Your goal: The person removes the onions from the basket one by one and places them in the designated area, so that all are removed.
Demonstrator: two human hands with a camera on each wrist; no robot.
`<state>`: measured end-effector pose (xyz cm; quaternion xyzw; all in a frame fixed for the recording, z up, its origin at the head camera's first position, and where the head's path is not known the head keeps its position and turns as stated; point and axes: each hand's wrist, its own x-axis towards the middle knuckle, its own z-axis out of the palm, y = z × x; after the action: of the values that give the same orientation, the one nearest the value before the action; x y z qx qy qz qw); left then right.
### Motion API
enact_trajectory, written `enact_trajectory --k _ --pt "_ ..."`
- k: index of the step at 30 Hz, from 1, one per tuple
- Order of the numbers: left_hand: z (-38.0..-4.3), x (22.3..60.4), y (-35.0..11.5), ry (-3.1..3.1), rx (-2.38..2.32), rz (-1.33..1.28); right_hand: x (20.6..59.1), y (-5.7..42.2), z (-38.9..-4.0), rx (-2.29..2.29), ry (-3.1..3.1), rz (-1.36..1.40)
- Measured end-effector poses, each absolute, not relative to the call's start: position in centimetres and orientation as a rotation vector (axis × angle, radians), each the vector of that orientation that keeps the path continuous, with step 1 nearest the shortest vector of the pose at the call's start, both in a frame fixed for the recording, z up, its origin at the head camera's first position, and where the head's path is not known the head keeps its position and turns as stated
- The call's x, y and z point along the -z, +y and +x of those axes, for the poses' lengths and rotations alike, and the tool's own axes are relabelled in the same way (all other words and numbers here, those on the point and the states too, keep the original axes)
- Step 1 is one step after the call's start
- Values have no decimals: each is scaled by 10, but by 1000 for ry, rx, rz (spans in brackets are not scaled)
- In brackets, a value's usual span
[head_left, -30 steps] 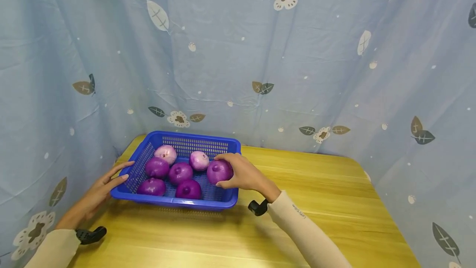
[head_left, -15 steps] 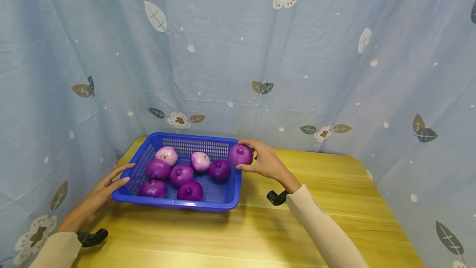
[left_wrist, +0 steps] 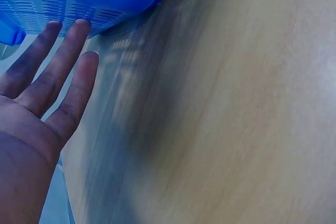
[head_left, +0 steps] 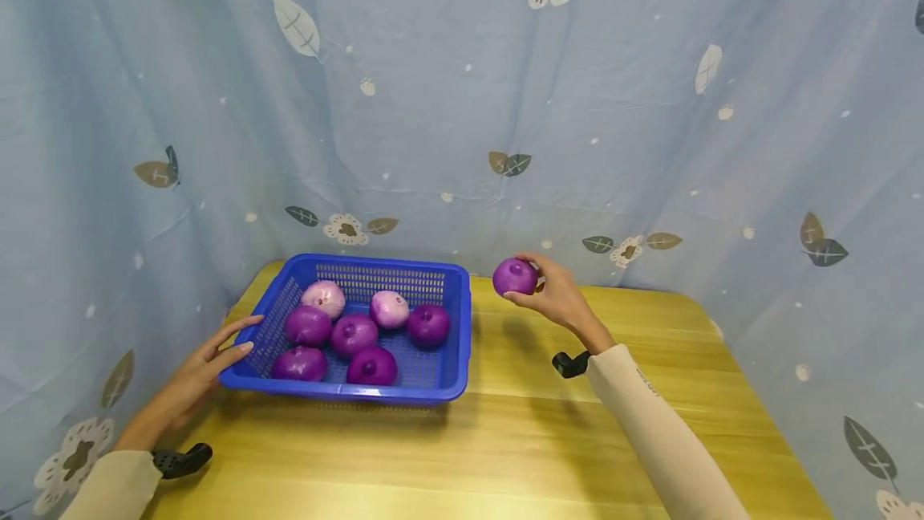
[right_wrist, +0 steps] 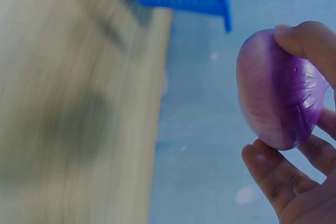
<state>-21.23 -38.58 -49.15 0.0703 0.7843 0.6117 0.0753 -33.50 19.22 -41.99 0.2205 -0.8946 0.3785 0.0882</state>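
My right hand (head_left: 560, 299) holds a purple onion (head_left: 511, 277) between thumb and fingers, above the table to the right of the blue basket (head_left: 346, 391). Seen from the right wrist, this onion (right_wrist: 281, 90) has a paler side and a shiny, deep purple side. At the basket's left end, my left hand (head_left: 189, 379) rests its fingertips on the rim. Its lower fingers (left_wrist: 58, 74) are nearly straight against the slotted outer wall in the left wrist view. Several onions lie in the basket, among them a pale one (head_left: 390, 310) and a dark one (head_left: 429, 325).
The wooden table (head_left: 613, 416) extends right of the basket and in front of it. A blue patterned curtain (head_left: 433, 103) hangs behind the table and along both sides. Each wrist wears a black camera mount, such as the right one (head_left: 570, 364).
My right hand has lifted the purple onion out of the basket and carried it right, past the rim. A dark onion beneath it now shows. The left hand stays at the rim.
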Motion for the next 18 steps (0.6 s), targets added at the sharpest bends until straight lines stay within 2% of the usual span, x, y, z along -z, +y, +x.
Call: enact_trajectory --k 18 --pt "-212 494 -385 2340 -1865 194 471 217 -370 -1147 -2760 415"
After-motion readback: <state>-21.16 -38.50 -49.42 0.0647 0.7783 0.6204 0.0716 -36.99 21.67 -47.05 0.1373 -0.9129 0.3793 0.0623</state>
